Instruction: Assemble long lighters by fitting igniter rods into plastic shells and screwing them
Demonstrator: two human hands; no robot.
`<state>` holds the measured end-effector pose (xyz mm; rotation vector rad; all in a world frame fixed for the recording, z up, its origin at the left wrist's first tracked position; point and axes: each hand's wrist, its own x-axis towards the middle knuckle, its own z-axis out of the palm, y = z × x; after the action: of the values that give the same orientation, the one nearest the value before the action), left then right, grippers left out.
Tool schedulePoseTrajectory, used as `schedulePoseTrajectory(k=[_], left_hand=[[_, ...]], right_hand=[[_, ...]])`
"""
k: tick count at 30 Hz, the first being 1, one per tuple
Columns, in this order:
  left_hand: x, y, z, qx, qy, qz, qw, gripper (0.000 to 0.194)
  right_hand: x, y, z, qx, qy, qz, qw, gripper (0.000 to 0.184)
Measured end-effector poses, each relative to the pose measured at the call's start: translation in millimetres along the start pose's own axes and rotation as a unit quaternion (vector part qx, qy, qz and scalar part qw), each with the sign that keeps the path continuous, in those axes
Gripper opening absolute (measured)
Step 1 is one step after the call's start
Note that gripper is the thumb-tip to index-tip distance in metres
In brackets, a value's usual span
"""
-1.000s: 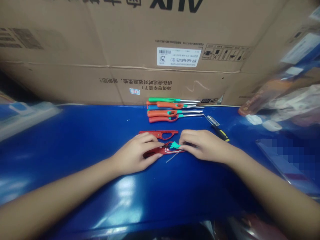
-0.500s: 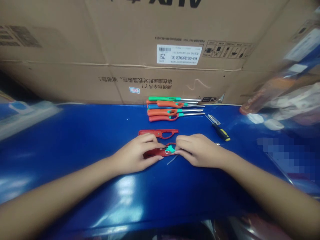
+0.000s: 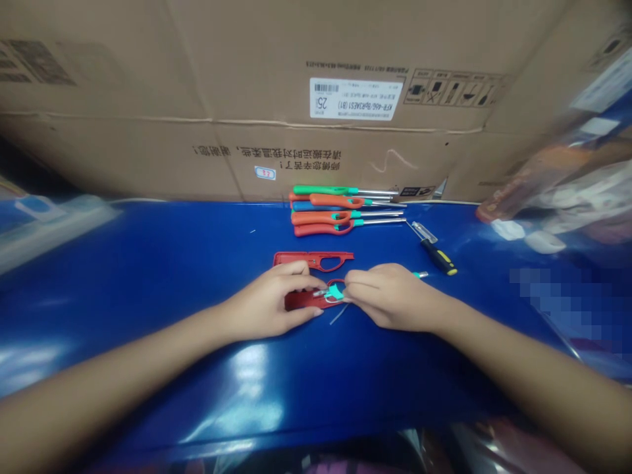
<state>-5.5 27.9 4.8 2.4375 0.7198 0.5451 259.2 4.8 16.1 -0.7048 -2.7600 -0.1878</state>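
Observation:
My left hand [image 3: 276, 299] is closed around the rear of a red lighter casing half [image 3: 302, 300], thumb on the near edge and fingers on the far one. In the casing's front sits a teal trigger [image 3: 336, 291], with a small metallic part and a pale tube beside it. My right hand [image 3: 388, 296] pinches at the casing's front end by the trigger; what lies between its fingertips is hidden. Just beyond my hands lies the other red casing half [image 3: 313, 261]. A thin clear tube [image 3: 338, 315] rests on the near side of the held half.
Several long-nosed lighters [image 3: 326, 217] in green, orange, blue and red lie stacked before a large cardboard box [image 3: 237, 79]. To their right is a black and yellow screwdriver [image 3: 438, 257]. An orange cylindrical container [image 3: 533, 178] and plastic bags stand at the far right.
The view has shifted slightly. My left fingers have lifted a little, showing more of the metallic part beside the trigger. My right hand stays at the casing's front end.

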Motion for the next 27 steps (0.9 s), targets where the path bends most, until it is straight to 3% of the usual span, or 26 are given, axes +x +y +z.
schedulePoseTrajectory(k=[13,22,27], left_hand=[[-0.7,1.1,0.9,-0.001,-0.002,-0.013,1.0,0.026],[-5.4,-0.5,3.8,0.042,0.033,0.026,0.998,0.033],[-5.1,0.1,4.1,0.086,0.019,0.046,0.995,0.037]], right_hand=[[0.3,1.8,-1.6,0.006,-0.028,0.005,1.0,0.026],[0.9,1.7,-4.2,0.031,-0.064,0.03,0.997,0.025],[1.4,0.8,-7.0,0.027,-0.077,0.036,0.996,0.026]])
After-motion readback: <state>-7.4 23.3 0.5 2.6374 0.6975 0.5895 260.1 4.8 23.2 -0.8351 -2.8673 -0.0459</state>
